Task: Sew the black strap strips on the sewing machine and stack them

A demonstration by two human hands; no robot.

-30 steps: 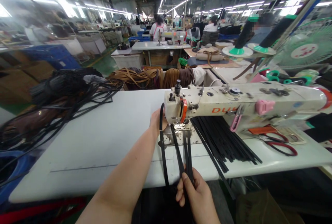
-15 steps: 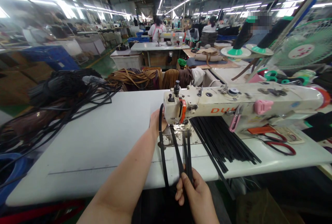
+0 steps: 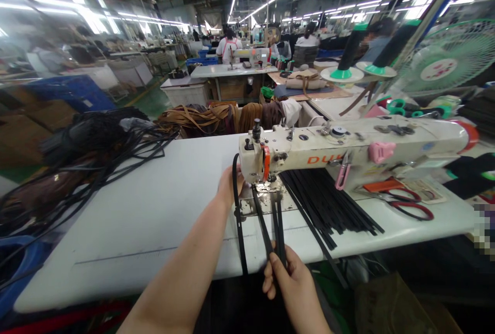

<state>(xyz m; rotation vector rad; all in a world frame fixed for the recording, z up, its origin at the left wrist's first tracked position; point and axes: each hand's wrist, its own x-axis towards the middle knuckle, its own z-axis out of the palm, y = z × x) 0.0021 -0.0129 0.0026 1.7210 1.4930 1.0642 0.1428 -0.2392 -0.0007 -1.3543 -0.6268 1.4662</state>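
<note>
A white sewing machine with orange lettering stands on the pale table. My left hand is at the left side of its head, beside the needle area; a black strap hangs in front of it, and the fingertips are hidden behind the machine head and strap. Nearer to me, at the table's front edge, my right hand is closed, thumb on top, around several narrow black straps that run up to the metal needle plate. To the right, a fan of cut black straps lies under the machine arm.
Red-handled scissors lie right of the straps. Pink thread snips hang on the machine. A tangle of black cords covers the table's left end. Brown straps hang behind the table. Thread cones and a green fan stand at right.
The whole view has shifted slightly as the head moved, with the machine a little further left in it. Both hands keep nearly the same places by the machine; the right still grips the straps.
</note>
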